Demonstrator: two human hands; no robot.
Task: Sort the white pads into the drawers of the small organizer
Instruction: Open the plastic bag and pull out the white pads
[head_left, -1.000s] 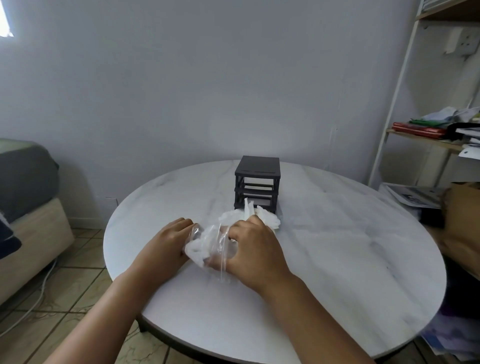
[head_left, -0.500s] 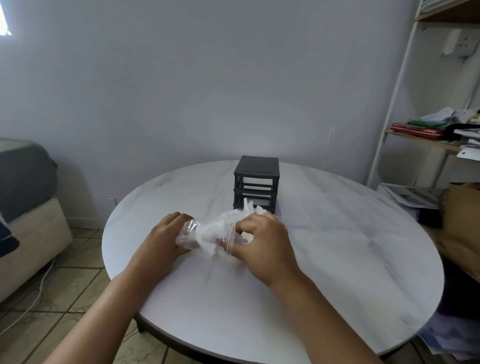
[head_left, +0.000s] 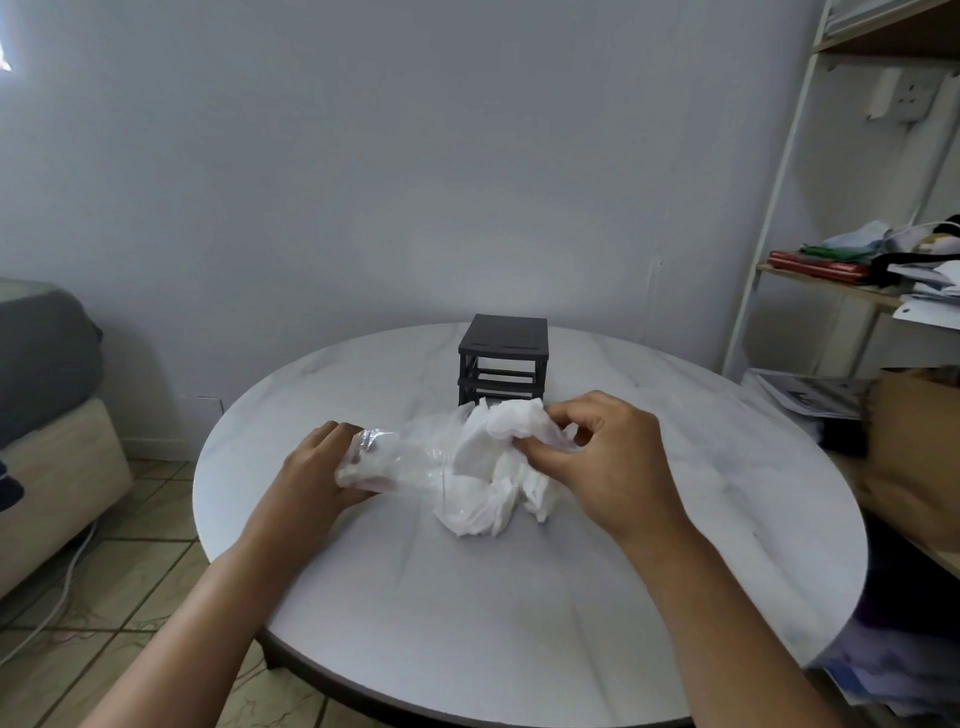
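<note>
At the far left a grey-cushioned seat (head_left: 44, 358) is seen above a tiled floor (head_left: 130, 571). On the round white marble table (head_left: 519, 597) the left hand (head_left: 317, 470) is curled round one end of a clear plastic bag (head_left: 405, 457), so that end is firmly gripped. The bag is stretched rightward, and its other end is filled with the white pads (head_left: 493, 470), a crumpled bunch that has partly spilled out and rests on the table near its middle. Just behind the bunch the small black organizer (head_left: 503, 358) is stood upright. Its front is seen as stacked dark tiers, and whether any drawer is pulled out cannot be told. The top of the bunch is pinched between the thumb and fingers of the right hand (head_left: 610, 460) — the remaining fingers are loosely bent. To the right of the table a brown cardboard box (head_left: 914, 447) is seen, and behind it a white-framed shelf unit (head_left: 831, 283) — loaded with papers, folded cloth and a flat red item.
</note>
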